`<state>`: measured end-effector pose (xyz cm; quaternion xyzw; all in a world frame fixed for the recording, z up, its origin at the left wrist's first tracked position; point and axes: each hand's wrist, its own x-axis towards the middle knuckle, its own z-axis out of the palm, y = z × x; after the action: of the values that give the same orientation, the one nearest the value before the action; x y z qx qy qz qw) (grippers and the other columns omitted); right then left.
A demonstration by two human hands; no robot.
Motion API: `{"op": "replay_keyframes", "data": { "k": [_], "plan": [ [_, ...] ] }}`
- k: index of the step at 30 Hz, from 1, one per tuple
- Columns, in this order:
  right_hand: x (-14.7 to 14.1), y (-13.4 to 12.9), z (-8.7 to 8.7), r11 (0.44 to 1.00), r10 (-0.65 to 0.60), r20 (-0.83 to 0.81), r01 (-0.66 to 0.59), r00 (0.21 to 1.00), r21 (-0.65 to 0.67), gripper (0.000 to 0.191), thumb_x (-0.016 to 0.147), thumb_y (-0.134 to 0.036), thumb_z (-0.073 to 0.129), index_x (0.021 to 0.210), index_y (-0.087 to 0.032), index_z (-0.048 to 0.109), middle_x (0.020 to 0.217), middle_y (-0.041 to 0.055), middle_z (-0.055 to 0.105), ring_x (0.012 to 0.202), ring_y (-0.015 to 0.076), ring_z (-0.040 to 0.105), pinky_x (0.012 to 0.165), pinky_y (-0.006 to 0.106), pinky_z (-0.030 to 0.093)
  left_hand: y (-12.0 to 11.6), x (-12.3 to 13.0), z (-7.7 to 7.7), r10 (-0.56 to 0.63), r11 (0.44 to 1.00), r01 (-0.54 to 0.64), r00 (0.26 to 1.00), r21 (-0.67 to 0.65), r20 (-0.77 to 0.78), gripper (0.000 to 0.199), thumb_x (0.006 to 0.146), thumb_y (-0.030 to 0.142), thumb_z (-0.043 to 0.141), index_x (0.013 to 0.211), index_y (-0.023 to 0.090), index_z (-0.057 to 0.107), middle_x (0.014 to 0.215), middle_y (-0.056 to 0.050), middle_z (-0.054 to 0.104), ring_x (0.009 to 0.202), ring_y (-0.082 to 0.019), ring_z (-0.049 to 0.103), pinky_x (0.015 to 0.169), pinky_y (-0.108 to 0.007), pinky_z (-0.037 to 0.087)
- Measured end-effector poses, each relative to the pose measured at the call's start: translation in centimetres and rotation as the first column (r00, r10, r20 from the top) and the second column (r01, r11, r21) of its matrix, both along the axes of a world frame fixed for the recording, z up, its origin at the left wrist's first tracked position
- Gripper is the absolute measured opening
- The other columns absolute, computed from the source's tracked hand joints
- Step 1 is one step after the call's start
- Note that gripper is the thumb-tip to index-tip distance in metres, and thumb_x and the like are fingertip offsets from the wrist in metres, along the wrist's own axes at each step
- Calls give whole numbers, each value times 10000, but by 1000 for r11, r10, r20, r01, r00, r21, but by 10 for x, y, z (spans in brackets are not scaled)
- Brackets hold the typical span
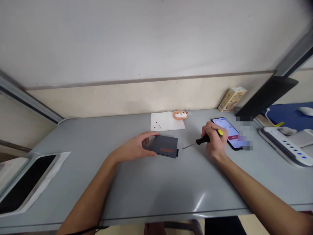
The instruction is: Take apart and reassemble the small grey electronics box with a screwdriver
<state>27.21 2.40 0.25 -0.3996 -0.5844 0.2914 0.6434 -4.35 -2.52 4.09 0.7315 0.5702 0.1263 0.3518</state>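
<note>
- Gray tabletop (146, 189) against a pale wall (151, 49): dark box (166, 142) near the middle, white paper (171, 124) just beyond.
- My left hand (133, 147): thumb and forefinger parted across the box's left end, holding it.
- My right hand (216, 138): fingers curled around a screwdriver (202, 139) (tip just clear of the box).
- Risk: bumping the paper could scatter its small dark pieces (159, 125); a screwdriver slip could scratch the box.

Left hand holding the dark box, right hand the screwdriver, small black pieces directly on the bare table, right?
Not quite: the head view shows the small black pieces on the white paper. The left hand holds the dark box, the right hand the screwdriver.
</note>
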Motion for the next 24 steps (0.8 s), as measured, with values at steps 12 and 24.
{"op": "replay_keyframes", "data": {
  "k": [12, 24],
  "plan": [
    [-1, -1, 5, 985, -167, 48, 165, 985, 54, 300, 819, -156, 510, 525, -214, 532, 547, -19, 517, 552, 129, 499, 520, 289, 364, -4, 43, -21, 12, 962, -18, 1000, 274, 24, 663, 804, 506, 787, 1411, 402, 543, 1434, -15, 558, 1317, -273, 526, 1117, -448, 474],
    [-22, -26, -3, 967, 109, 128, -135, 986, 217, 228, 976, -243, 530, 763, -214, 605, 681, -7, 608, 608, 133, 565, 570, 291, 425, 0, 51, -35, -15, 921, 24, 1000, 389, -28, 707, 805, 552, 792, 1432, 378, 513, 1421, -25, 530, 1359, -275, 461, 1179, -479, 417]
  ]
}}
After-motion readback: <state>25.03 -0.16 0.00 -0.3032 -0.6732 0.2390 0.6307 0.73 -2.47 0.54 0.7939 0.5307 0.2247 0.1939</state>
